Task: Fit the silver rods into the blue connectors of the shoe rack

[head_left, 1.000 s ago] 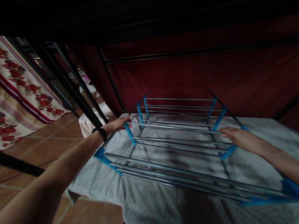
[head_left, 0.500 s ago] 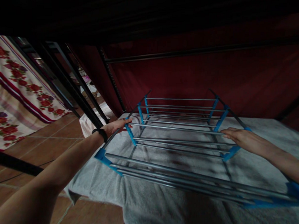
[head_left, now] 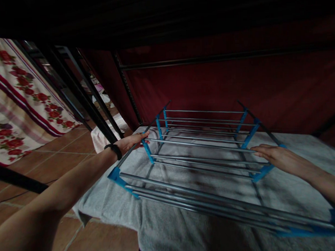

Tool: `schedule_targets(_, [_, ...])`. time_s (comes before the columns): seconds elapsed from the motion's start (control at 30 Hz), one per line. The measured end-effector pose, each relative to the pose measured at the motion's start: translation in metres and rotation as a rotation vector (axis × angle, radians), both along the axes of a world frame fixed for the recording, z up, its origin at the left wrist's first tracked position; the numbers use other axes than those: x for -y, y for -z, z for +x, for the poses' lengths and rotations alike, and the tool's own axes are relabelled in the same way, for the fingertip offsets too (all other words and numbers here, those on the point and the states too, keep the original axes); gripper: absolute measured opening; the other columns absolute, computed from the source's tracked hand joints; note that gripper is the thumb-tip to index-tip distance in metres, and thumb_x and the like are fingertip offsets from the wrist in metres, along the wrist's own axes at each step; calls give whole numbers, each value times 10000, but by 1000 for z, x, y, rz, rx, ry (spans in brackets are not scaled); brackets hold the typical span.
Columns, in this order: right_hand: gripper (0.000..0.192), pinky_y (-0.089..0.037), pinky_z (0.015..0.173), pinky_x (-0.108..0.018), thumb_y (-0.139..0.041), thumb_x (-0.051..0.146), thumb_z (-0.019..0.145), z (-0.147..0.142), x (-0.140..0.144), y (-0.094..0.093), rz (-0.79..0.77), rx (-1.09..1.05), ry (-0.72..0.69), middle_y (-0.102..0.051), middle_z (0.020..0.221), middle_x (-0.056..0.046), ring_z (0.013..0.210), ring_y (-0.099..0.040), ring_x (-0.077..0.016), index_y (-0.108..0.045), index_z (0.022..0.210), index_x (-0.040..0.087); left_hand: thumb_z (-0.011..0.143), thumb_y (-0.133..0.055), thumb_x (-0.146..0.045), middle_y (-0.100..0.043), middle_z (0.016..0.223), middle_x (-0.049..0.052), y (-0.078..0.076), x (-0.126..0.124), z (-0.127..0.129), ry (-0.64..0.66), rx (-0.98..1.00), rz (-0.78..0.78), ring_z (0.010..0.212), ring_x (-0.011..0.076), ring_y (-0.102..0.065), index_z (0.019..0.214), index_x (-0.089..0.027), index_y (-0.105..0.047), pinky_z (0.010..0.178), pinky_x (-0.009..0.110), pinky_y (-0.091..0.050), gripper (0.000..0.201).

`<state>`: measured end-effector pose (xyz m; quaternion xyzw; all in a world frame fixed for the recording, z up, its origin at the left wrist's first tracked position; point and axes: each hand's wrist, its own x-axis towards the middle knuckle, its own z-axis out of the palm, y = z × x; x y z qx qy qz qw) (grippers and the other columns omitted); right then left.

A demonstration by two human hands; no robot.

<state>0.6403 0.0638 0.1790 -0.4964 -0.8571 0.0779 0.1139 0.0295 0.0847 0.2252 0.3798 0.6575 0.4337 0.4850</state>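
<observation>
A shoe rack (head_left: 197, 145) of grey metal tubes and blue plastic brackets lies on a grey blanket (head_left: 118, 209). My left hand (head_left: 131, 142) is closed around the top of a left-side blue bracket (head_left: 147, 152), beside the end of a tube. On the opposite side, my right hand (head_left: 278, 156) grips the rack where the same tube meets its right bracket. That hand covers most of the joint, and its thumb and lower fingers are partly hidden. Several tubes run in front of both hands, fixed to a blue bracket (head_left: 118, 178) at the near left.
Dark metal posts (head_left: 81, 103) stand at the left, with a horizontal bar (head_left: 209, 60) at the back. Dark red cloth (head_left: 196, 88) hangs behind the rack. Further left are a floral curtain (head_left: 26, 90) and a tiled floor (head_left: 66, 147). A dark surface overhangs the top.
The view has shifted slightly, so the rack and both hands appear a little further right. Both hands keep their places on the rack.
</observation>
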Motion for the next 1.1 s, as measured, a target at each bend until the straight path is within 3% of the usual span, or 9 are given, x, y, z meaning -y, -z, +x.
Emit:
schedule_targets(0.43, [511, -493, 1053, -391, -352, 486, 1000, 0, 0, 0, 24, 22, -23, -672, 1307, -116, 1184, -647, -295, -686, 1269, 208, 741, -853, -406, -585, 756, -51, 1, 1, -2, 21, -10, 26, 616, 116, -604, 830, -189, -554, 705, 317, -541, 380])
schedule_targets(0.7, [557, -496, 1060, -447, -327, 549, 1007, 2, -2, 0, 13, 48, -38, -665, 1320, -98, 1197, -641, -311, -669, 1303, 223, 495, -969, -377, -656, 836, -26, 10, -8, -16, 111, -86, 10, 743, 150, -646, 830, -182, -621, 806, 357, -534, 521])
schedule_targets(1.1, [574, -480, 1066, -459, -306, 525, 1015, 0, 0, -4, -7, 73, -11, -647, 1348, -121, 1225, -621, -324, -644, 1330, 184, 543, -894, -600, -708, 968, 64, -3, 5, -2, 164, -318, 66, 806, 211, -708, 977, -162, -636, 595, 267, -542, 669])
